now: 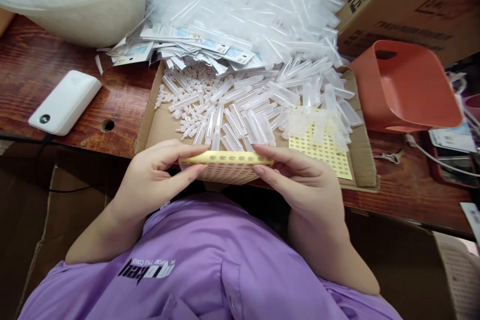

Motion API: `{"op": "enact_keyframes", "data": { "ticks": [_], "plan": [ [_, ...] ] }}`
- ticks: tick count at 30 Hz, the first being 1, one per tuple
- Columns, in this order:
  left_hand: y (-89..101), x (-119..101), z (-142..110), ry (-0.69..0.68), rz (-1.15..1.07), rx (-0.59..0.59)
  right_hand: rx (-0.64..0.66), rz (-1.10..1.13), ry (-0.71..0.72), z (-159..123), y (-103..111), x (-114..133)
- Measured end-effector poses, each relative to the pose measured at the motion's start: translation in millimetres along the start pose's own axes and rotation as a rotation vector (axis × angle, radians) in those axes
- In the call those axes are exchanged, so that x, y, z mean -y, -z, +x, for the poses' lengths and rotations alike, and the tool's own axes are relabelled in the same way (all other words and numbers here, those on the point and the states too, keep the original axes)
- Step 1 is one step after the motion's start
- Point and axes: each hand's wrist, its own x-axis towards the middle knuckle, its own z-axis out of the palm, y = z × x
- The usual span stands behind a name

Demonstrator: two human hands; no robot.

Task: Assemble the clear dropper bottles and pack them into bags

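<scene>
Between my two hands is a yellow sticker sheet (228, 171) printed with rows of small dark oval labels, its upper part bent over. My left hand (159, 175) pinches its left end between thumb and fingers. At the opposite end my right hand (300, 175) grips it the same way. Just beyond lies a shallow cardboard tray (152, 132) holding clear plastic tubes (258, 127) and many small white plastic tips (191, 105). A second yellow sticker sheet (337, 162) rests at the tray's right side, partly covered by flat translucent pieces (318, 125).
A large heap of clear tubes (243, 5) rises behind the tray, with printed cards (210, 47) at its front. Left are a white power bank (65, 102) and a big pale tub (93, 10). Right are an orange bin (408, 90), a carton (405, 5) and keys (390, 157).
</scene>
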Motion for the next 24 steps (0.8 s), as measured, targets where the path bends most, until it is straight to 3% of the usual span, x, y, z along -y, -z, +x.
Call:
{"op": "enact_keyframes", "data": {
  "ticks": [6,13,20,24],
  "plan": [
    [-5.7,-7,1,-0.072,0.119,-0.023,-0.189,-0.079,-0.049,-11,-10,13],
    [-8.0,-13,2,-0.086,0.103,0.018,-0.216,-0.121,0.027,-16,-8,18],
    [-8.4,-15,4,-0.056,0.116,0.077,-0.219,-0.089,-0.031,-19,-3,18],
    [-10.6,-15,7,-0.073,0.112,0.084,-0.131,-0.134,0.093,-15,8,7]
  ]
}}
